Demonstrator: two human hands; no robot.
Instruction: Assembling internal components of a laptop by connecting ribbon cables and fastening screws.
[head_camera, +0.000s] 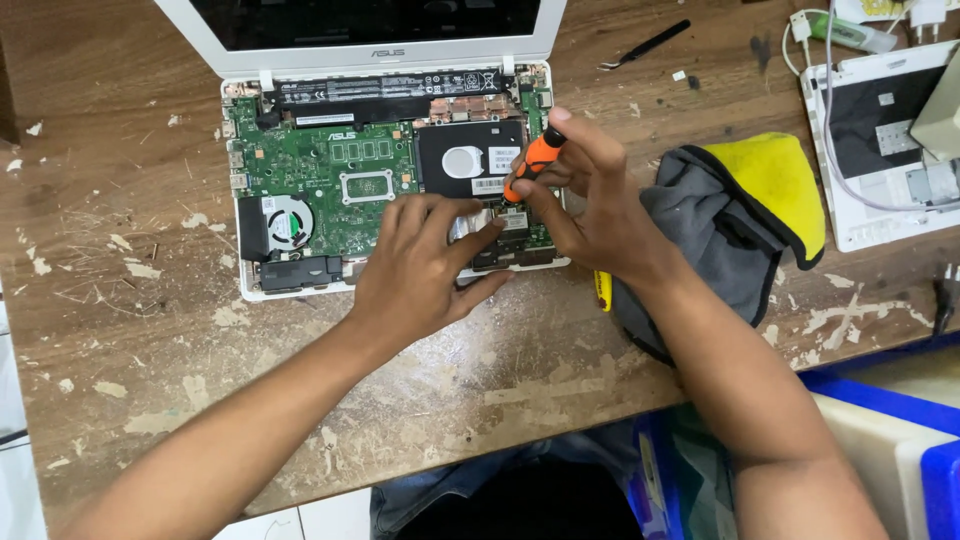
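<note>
An opened white laptop (245, 285) lies on the worn wooden table (130, 330), its green circuit board (320, 165), fan (286, 222) and black drive (470, 160) exposed. My right hand (590, 195) grips an orange-and-black screwdriver (532, 162), held upright with its tip down at the lower right of the board. My left hand (425, 265) rests on the laptop's front edge, fingers spread, thumb and forefinger touching a small component beside the screwdriver tip.
A grey and yellow cloth (745, 215) lies right of the laptop. A second white device (880, 150) with cables sits at the far right. Black tweezers (648, 44) lie at the back. Blue and white bins (900, 440) stand below the table edge.
</note>
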